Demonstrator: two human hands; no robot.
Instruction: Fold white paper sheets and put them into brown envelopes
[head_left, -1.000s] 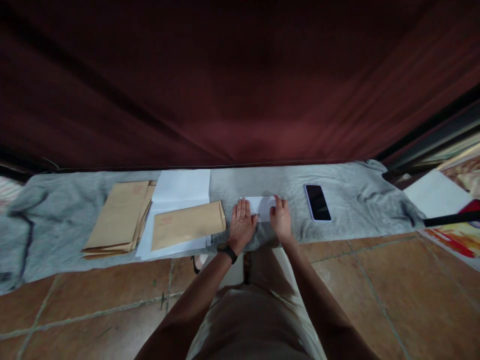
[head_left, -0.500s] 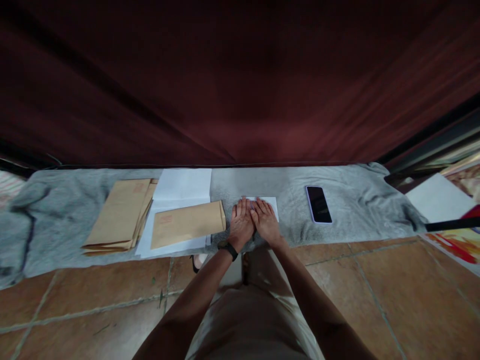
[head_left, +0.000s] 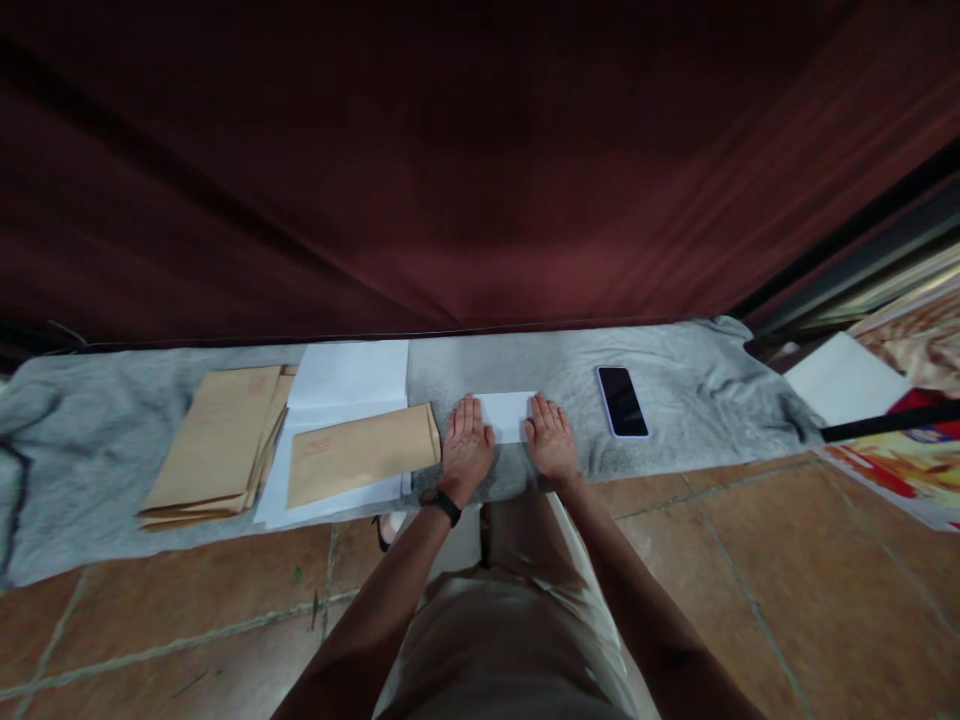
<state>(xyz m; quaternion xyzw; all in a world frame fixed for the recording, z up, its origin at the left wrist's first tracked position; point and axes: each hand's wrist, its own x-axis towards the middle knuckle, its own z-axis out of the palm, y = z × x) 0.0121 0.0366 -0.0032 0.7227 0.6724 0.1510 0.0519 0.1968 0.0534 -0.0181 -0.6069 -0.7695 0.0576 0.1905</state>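
Head view: both hands lie flat, fingers spread — left hand [head_left: 466, 447] and right hand [head_left: 553, 441] pressing the ends of a folded white paper [head_left: 508, 415] mid-blanket [head_left: 697, 400]; creasing underway, next needs firm sliding pressure.

Dim (reddish cast), soft, edges warped

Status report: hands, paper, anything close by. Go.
Left hand and right hand flat on folded white paper, one at each end. Brown envelope beside left hand; phone lies right.

L hand [head_left: 466, 448] & R hand [head_left: 553, 444] flat, palms down.
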